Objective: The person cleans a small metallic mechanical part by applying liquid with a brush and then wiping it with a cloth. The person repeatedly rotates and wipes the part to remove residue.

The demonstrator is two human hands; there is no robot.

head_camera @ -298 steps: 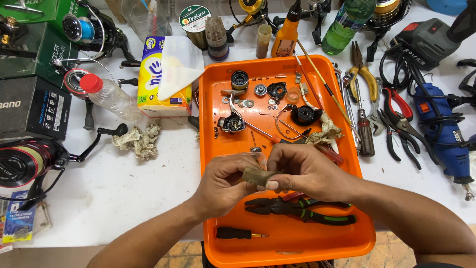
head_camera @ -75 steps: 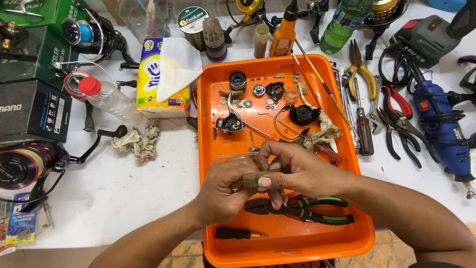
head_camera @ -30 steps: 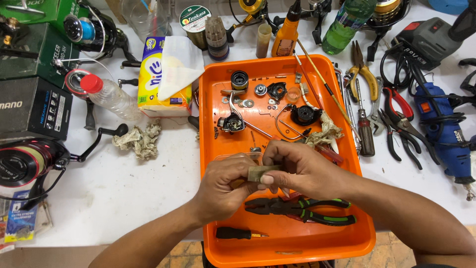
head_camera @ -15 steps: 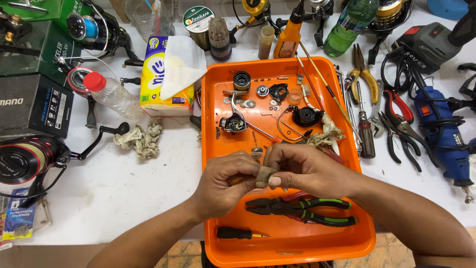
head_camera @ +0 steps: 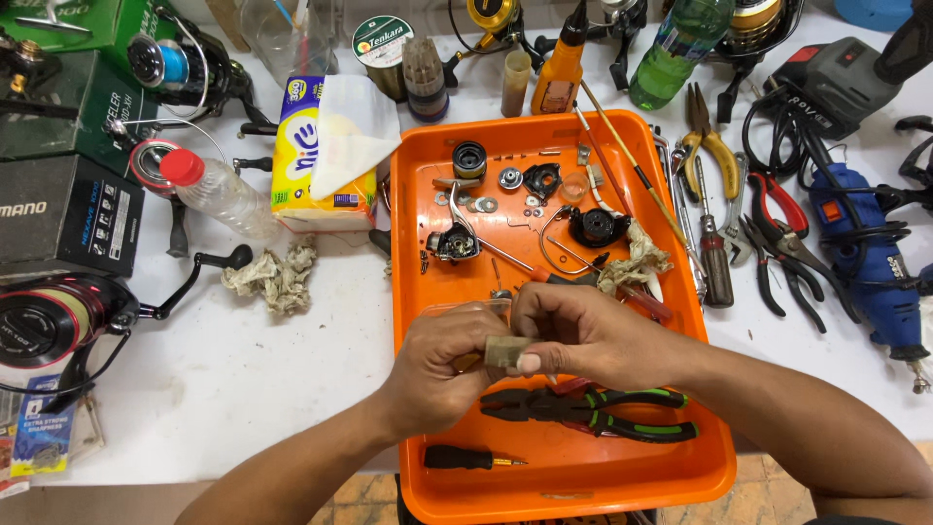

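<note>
I see a small tan pad [head_camera: 504, 351] held up over the orange tray [head_camera: 714, 457]. It sits right between my two hands, just above the pliers [head_camera: 593, 410].

My left hand [head_camera: 442, 374] has its grip closed around something I cannot see well, and the pad touches it at the fingertips. My right hand [head_camera: 578, 335] pinches the pad from the other side, thumb under and fingers on top. So both grips are shut, and they meet at the pad.

To do this well, I think I should keep the pad low over the tray, so a dropped bit lands inside and not on the desk [head_camera: 243, 360]. I should press softly and turn a little at a time. A hard squeeze could make the small thing slip out.

Behind my hands the tray holds black reel parts [head_camera: 455, 241], some washers [head_camera: 483, 205] and a dirty rag [head_camera: 632, 267]. A small black screwdriver [head_camera: 465, 457] lies near the front edge of the tray.

Left of the tray, on the desk, I see a crumpled tissue [head_camera: 274, 277], a yellow tissue pack [head_camera: 316, 165] and a bottle [head_camera: 214, 190]. On the right lie more pliers [head_camera: 777, 243] and a blue drill [head_camera: 875, 267].
</note>
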